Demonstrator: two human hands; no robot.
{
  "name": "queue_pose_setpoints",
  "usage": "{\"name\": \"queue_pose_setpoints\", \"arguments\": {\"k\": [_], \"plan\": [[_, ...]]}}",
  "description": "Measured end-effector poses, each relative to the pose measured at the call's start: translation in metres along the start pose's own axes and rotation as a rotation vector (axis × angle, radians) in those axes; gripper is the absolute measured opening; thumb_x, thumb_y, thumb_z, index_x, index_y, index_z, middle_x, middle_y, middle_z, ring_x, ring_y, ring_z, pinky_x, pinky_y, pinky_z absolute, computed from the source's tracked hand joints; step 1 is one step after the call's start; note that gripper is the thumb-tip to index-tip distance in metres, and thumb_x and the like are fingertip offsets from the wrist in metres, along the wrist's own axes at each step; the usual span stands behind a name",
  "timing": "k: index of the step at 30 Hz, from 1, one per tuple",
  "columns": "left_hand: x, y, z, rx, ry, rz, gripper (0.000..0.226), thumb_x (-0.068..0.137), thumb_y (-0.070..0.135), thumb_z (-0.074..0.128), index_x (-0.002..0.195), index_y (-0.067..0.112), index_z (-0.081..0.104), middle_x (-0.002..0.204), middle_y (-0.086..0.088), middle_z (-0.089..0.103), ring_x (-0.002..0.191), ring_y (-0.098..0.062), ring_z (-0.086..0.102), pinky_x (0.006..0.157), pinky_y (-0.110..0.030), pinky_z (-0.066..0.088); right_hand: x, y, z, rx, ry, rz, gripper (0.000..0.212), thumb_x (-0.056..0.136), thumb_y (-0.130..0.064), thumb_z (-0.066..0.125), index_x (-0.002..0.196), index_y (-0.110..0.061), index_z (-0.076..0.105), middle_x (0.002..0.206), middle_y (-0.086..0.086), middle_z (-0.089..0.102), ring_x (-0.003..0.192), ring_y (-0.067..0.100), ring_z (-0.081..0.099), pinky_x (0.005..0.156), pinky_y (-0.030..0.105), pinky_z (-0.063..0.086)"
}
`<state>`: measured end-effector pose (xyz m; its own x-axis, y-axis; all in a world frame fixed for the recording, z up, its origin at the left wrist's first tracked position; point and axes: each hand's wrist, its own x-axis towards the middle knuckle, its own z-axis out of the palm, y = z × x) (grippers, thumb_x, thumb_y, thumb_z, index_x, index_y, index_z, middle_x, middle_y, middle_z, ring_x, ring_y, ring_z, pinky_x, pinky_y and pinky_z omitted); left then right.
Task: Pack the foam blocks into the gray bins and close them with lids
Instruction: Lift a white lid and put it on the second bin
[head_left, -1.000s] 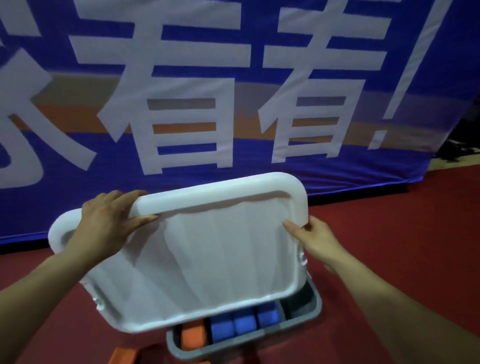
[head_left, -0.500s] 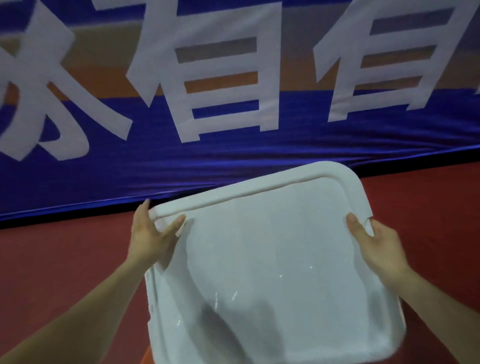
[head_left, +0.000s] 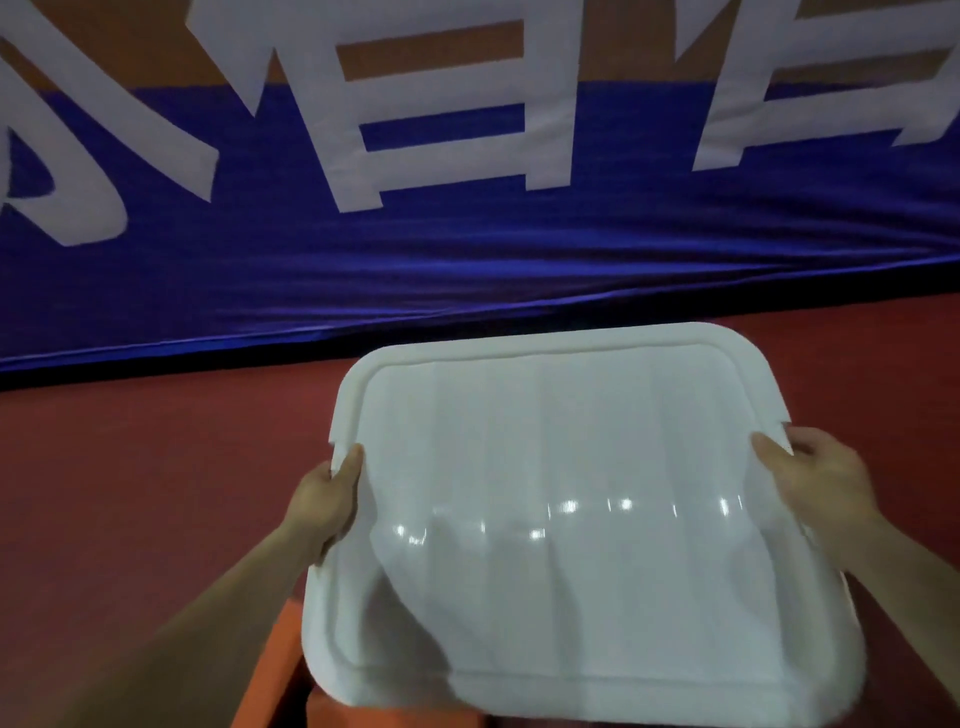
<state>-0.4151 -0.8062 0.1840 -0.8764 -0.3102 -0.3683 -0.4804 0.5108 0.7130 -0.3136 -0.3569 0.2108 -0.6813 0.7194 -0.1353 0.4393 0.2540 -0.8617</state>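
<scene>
The lid (head_left: 571, 519) is white, rectangular with rounded corners, and has a raised rim around a smooth, glossy panel. It is held in front of the person, above the floor (head_left: 130, 467), with its top face toward the camera. The far edge lies near the foot of the banner (head_left: 467, 270) and the near edge reaches the bottom of the view.

Left hand (head_left: 324, 499) — it grips the left edge of the lid about halfway along that side. The thumb lies flat on the top face just inside the rim. The fingers curl round the edge and pass underneath, where they are hidden.

Right hand (head_left: 821, 483) — it grips the right edge beside a small notch in the rim. The thumb presses on the top face and the fingers wrap round the outside of the rim.

Both forearms run from the lower corners of the view up to the lid.

Orange blocks (head_left: 272, 670) show at the lower left, partly covered by the near left corner of the lid and just beside the left forearm. Whatever lies directly beneath the lid is hidden.

The floor is red. The banner is blue with an orange band and large white characters, and it hangs down to the floor behind the lid.
</scene>
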Motion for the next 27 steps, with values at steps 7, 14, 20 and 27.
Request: {"name": "queue_pose_setpoints", "arguments": {"k": [7,14,20,27], "plan": [[0.019,-0.024,0.047,0.124,-0.067,-0.04,0.068,0.1,0.055,0.038,0.133,-0.003,0.052,0.123,-0.022,0.062,0.112,-0.039,0.058,0.087,-0.035,0.043,0.022,0.049,0.021,-0.413,-0.078,0.004,0.033,0.098,-0.03,0.052,0.118,-0.008,0.065,0.116,0.022,0.066,0.106,0.043,0.06,0.089,0.041,0.045],[0.03,-0.028,0.073,0.157,-0.088,-0.039,0.07,0.101,0.054,0.037,0.146,-0.001,0.04,0.146,-0.019,0.048,0.134,-0.037,0.044,0.106,-0.039,0.036,0.033,0.065,0.041,-0.575,-0.085,0.068,0.043,0.102,-0.022,0.044,0.139,-0.002,0.05,0.14,0.025,0.051,0.128,0.047,0.045,0.105,0.042,0.036],[0.033,-0.024,0.087,0.162,-0.07,-0.073,0.078,0.1,0.057,0.033,0.147,-0.006,0.033,0.148,-0.022,0.044,0.135,-0.039,0.042,0.109,-0.041,0.035,0.05,0.066,0.044,-0.64,-0.096,0.018,0.051,0.098,-0.037,0.038,0.129,0.0,0.056,0.131,0.03,0.056,0.12,0.05,0.051,0.1,0.045,0.04],[0.036,-0.026,0.091,0.084,-0.055,-0.133,0.08,0.099,0.058,0.036,0.149,-0.004,0.029,0.151,-0.02,0.04,0.137,-0.039,0.039,0.11,-0.043,0.034,0.082,0.067,0.057,-0.617,-0.176,0.083,0.052,0.104,-0.04,0.036,0.149,-0.015,0.037,0.146,0.022,0.045,0.131,0.045,0.042,0.108,0.045,0.032]]}}
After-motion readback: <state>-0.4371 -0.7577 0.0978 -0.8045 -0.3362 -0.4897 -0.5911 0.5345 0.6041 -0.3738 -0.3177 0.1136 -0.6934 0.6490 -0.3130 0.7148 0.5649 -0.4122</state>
